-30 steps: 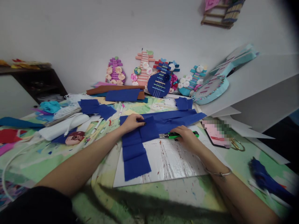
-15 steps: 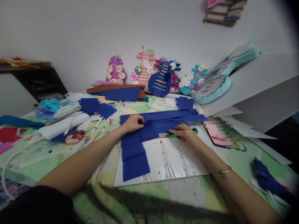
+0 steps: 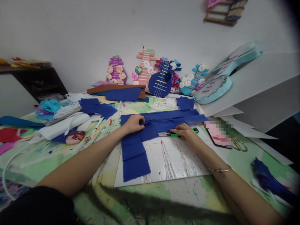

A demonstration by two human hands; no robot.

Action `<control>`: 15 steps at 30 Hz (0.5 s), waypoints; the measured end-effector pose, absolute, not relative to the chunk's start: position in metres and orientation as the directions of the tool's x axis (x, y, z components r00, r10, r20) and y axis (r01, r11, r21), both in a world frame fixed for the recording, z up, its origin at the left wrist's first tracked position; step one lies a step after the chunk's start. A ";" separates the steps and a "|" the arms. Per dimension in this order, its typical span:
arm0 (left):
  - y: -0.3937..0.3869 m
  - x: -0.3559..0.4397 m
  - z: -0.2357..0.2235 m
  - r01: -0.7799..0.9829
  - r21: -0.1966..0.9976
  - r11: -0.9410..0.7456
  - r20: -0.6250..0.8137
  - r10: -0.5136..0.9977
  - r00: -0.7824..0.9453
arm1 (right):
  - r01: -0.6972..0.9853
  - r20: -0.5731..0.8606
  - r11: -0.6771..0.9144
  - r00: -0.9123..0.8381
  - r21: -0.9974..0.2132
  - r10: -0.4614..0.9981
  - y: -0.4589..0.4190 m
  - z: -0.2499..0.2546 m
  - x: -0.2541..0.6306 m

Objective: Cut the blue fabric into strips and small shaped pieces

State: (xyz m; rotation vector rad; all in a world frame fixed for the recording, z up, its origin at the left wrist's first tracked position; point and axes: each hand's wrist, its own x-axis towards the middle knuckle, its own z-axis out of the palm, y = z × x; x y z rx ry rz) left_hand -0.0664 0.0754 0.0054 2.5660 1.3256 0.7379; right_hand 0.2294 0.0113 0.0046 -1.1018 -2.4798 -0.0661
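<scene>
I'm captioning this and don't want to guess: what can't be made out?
Head view: middle of the green cutter's handle, hidden by the right hand.
Head view: whether the left hand pinches the blue cloth; its own fingers cover the spot.
Head view: part of the phone, pixelated.
Head view: top of the wooden rack, cut off by the upper edge.

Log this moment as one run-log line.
left hand: on blue material | right hand: holding green cutter, blade out | white board: partly under material | phone: beside board
</scene>
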 end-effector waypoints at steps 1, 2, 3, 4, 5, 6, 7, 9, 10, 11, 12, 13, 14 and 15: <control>0.075 -0.066 0.005 0.705 0.358 -0.612 0.379 0.785 0.490 | 0.718 0.395 0.684 -0.595 -0.131 0.700 0.011 0.005 0.229; 0.074 -0.065 0.006 0.685 0.355 -0.636 0.416 0.763 0.494 | 0.717 0.394 0.684 -0.594 -0.135 0.701 0.011 0.005 0.229; 0.072 -0.064 0.007 0.660 0.344 -0.668 0.459 0.733 0.502 | 0.718 0.395 0.683 -0.592 -0.139 0.703 0.010 0.005 0.229; 0.070 -0.063 0.008 0.628 0.328 -0.706 0.501 0.694 0.517 | 0.718 0.396 0.681 -0.590 -0.141 0.704 0.010 0.006 0.228; 0.068 -0.061 0.009 0.585 0.311 -0.749 0.536 0.647 0.543 | 0.720 0.398 0.680 -0.588 -0.140 0.704 0.009 0.006 0.228; 0.066 -0.058 0.010 0.531 0.298 -0.793 0.559 0.596 0.576 | 0.721 0.398 0.679 -0.587 -0.138 0.704 0.009 0.006 0.228; 0.064 -0.055 0.011 0.470 0.297 -0.831 0.570 0.549 0.612 | 0.721 0.397 0.679 -0.588 -0.136 0.704 0.009 0.006 0.228; 0.062 -0.050 0.009 0.356 0.323 -0.877 0.549 0.480 0.684 | 0.721 0.398 0.680 -0.589 -0.134 0.703 0.009 0.005 0.228; 0.061 -0.047 0.008 0.318 0.343 -0.884 0.525 0.461 0.715 | 0.720 0.398 0.681 -0.590 -0.134 0.702 0.010 0.005 0.228; 0.061 -0.045 0.005 0.295 0.365 -0.883 0.499 0.453 0.739 | 0.719 0.399 0.682 -0.591 -0.133 0.701 0.010 0.005 0.228; 0.061 -0.044 0.003 0.285 0.384 -0.878 0.477 0.453 0.754 | 0.719 0.398 0.682 -0.592 -0.133 0.701 0.010 0.004 0.228; 0.062 -0.043 0.000 0.283 0.399 -0.872 0.460 0.457 0.761 | 0.719 0.397 0.682 -0.591 -0.133 0.702 0.010 0.004 0.228; 0.063 -0.042 -0.002 0.285 0.410 -0.867 0.451 0.464 0.763 | 0.720 0.397 0.681 -0.591 -0.134 0.702 0.010 0.004 0.228; 0.064 -0.042 -0.004 0.287 0.418 -0.862 0.447 0.471 0.761 | 0.720 0.397 0.681 -0.590 -0.135 0.703 0.010 0.004 0.228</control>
